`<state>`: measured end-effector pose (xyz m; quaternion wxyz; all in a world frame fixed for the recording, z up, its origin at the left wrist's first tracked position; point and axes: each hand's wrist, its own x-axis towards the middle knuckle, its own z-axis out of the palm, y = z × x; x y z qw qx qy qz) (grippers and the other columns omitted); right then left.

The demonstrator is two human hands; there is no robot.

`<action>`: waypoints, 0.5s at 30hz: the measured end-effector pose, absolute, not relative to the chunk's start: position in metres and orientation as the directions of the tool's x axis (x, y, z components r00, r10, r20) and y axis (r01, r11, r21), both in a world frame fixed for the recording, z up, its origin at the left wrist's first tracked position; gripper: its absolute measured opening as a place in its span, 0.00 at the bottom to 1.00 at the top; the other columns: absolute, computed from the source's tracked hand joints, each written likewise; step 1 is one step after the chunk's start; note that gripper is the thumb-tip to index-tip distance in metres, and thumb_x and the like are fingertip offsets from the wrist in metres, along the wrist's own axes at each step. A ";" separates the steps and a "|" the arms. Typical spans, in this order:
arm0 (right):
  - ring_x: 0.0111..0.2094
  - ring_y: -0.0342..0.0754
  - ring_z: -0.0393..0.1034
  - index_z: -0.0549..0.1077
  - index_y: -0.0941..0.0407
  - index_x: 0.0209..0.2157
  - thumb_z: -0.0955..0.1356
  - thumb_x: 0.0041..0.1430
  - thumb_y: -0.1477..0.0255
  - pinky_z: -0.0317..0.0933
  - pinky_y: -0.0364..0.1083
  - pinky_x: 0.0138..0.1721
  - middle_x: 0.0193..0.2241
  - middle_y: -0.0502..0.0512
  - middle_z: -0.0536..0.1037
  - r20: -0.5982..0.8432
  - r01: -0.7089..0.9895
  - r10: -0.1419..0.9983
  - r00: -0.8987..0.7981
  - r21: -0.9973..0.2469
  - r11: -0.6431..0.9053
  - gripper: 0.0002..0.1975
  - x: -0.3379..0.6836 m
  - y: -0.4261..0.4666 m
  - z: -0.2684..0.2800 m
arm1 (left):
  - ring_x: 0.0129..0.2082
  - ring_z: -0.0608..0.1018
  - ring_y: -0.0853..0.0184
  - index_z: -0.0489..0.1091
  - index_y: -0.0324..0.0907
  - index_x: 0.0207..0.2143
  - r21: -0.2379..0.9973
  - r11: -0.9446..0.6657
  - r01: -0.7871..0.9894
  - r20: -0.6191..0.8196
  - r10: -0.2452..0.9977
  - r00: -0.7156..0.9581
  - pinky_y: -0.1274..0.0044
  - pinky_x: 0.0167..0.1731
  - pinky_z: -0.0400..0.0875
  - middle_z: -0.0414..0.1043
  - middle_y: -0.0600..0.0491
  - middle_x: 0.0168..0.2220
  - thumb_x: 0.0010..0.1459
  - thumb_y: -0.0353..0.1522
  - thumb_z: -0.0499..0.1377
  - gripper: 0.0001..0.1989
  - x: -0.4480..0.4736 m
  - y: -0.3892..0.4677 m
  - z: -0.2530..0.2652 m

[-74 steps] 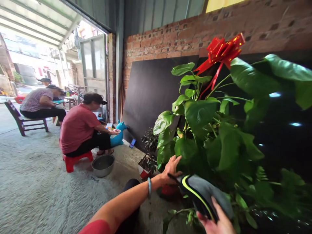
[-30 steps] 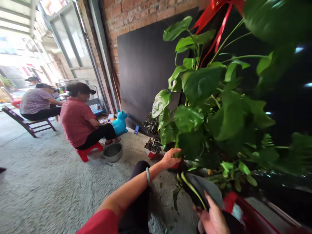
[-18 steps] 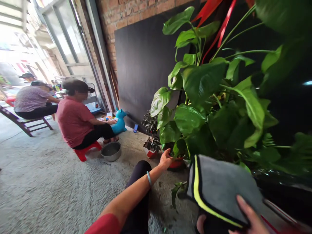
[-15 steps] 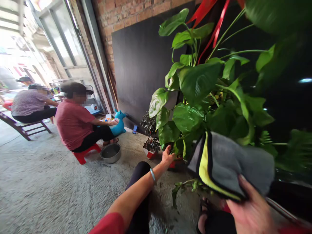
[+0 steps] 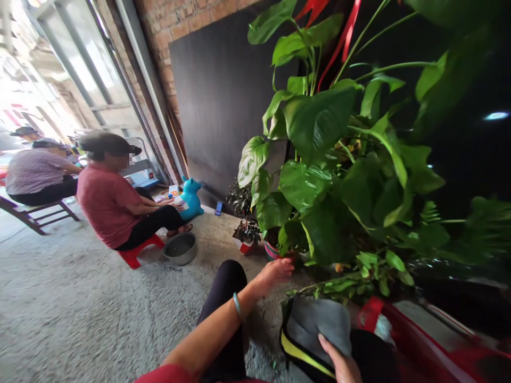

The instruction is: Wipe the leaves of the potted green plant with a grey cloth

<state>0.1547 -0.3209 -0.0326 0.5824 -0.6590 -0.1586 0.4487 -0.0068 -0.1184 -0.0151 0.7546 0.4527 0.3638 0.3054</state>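
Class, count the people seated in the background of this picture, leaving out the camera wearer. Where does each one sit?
2. One person in a red top sits on a red stool; another sits on a wooden bench at far left. More may be hidden.

Cloth (image 5: pixel 319 327) under right hand (image 5: pixel 339 364): soft grey microfibre-like fabric, matt, with yellow and black stitched edging. Plant leaves (image 5: pixel 319 122) near left hand (image 5: pixel 275 271): smooth, waxy, glossy green. Ribbon (image 5: pixel 347 26): shiny red, probably foil or satin; blurred at frame top. Floor (image 5: pixel 80 314): rough, pebbly concrete, matt grey. Wall (image 5: pixel 175 21): bare red brick, coarse. Board (image 5: pixel 223 106) against it: dark, flat, matt. Bowl (image 5: pixel 180 248): dull brushed metal. Stool (image 5: pixel 138 251): red plastic. Bracelet (image 5: pixel 237 306): smooth, pale, glassy.
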 end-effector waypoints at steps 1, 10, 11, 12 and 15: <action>0.38 0.67 0.80 0.80 0.55 0.28 0.80 0.30 0.60 0.76 0.60 0.36 0.27 0.58 0.82 -0.443 -0.309 0.711 0.546 -0.895 -0.321 0.21 0.157 -0.323 -0.030 | 0.59 0.74 0.52 0.73 0.41 0.57 0.913 0.394 -0.110 -0.271 0.784 0.559 0.58 0.61 0.64 0.73 0.39 0.59 0.50 0.52 0.67 0.37 -0.013 -0.134 -0.018; 0.35 0.59 0.77 0.81 0.59 0.32 0.80 0.31 0.54 0.71 0.50 0.37 0.30 0.58 0.83 -0.350 -0.182 0.833 0.429 -0.937 -0.299 0.28 0.157 -0.312 0.036 | 0.50 0.79 0.55 0.75 0.42 0.57 0.911 0.412 0.002 -0.253 0.554 0.793 0.66 0.53 0.72 0.80 0.48 0.48 0.36 0.39 0.77 0.42 -0.018 -0.202 0.008; 0.38 0.58 0.77 0.81 0.58 0.34 0.80 0.32 0.55 0.70 0.49 0.39 0.33 0.58 0.83 -0.340 -0.207 0.836 0.431 -0.939 -0.275 0.28 0.166 -0.310 0.032 | 0.45 0.80 0.57 0.76 0.40 0.54 0.878 0.477 -0.021 -0.282 0.554 0.783 0.68 0.49 0.73 0.81 0.49 0.44 0.35 0.38 0.76 0.39 -0.017 -0.204 0.007; 0.41 0.57 0.77 0.81 0.57 0.36 0.81 0.32 0.55 0.70 0.48 0.40 0.35 0.57 0.84 -0.344 -0.256 0.820 0.457 -0.934 -0.249 0.29 0.177 -0.308 0.025 | 0.41 0.81 0.59 0.77 0.39 0.50 0.847 0.529 -0.043 -0.310 0.559 0.769 0.70 0.46 0.74 0.81 0.49 0.40 0.34 0.37 0.76 0.37 -0.015 -0.205 0.005; 0.41 0.54 0.76 0.77 0.53 0.36 0.79 0.30 0.52 0.69 0.46 0.36 0.35 0.53 0.81 -0.430 -0.453 0.676 0.599 -0.878 -0.158 0.31 0.220 -0.295 -0.007 | 0.36 0.80 0.61 0.77 0.37 0.47 0.802 0.586 -0.115 -0.340 0.606 0.719 0.72 0.41 0.74 0.80 0.50 0.36 0.32 0.35 0.75 0.35 -0.008 -0.205 0.002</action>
